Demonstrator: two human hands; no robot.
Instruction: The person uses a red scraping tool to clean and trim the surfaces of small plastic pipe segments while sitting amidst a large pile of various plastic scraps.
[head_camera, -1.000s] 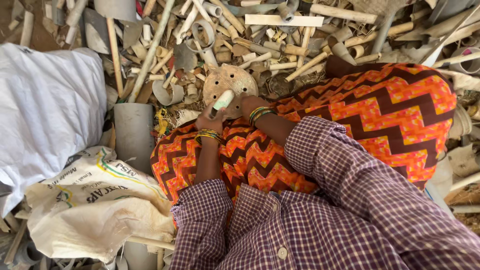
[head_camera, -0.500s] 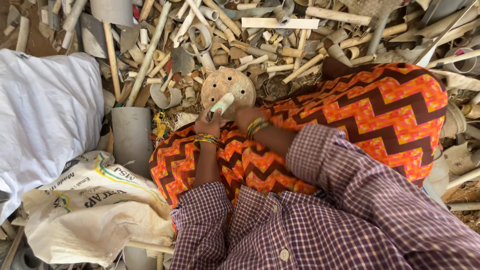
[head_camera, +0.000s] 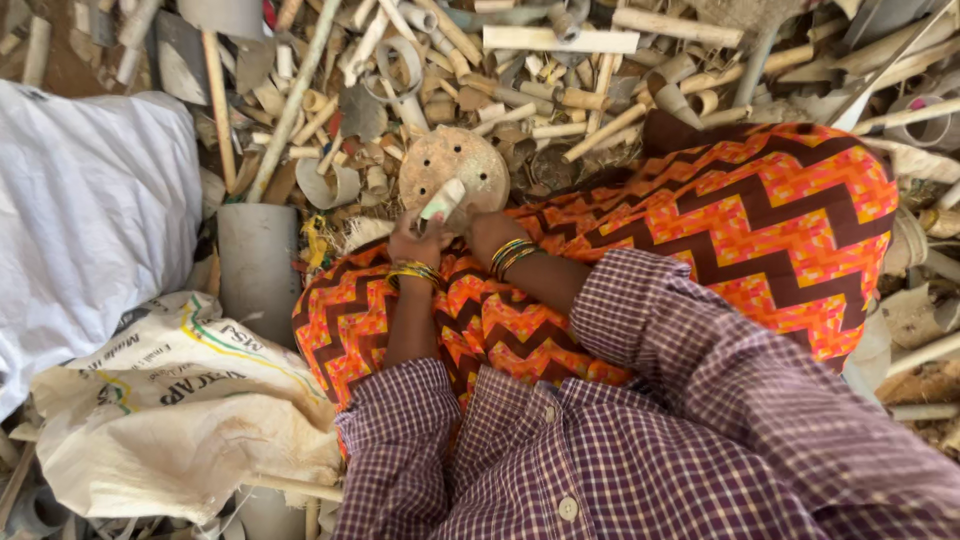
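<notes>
Disc (head_camera: 455, 165) sits just beyond both hands' grip on small tool (head_camera: 442, 204).

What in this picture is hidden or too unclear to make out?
Head view only:
- Right hand: fingers hidden behind the pale piece, grip unclear.
- Left hand: fingertips tucked under that piece.
- Round disc: lower edge covered by both hands.
- Grey pipe: lower end hidden by sack.

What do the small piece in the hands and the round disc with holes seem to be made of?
Small piece: probably plastic, pale and smooth with a greenish tint, held by both hands. Round disc: unclear, perhaps plastic or metal; matte brown, dirt-coated, with drilled holes.
</notes>
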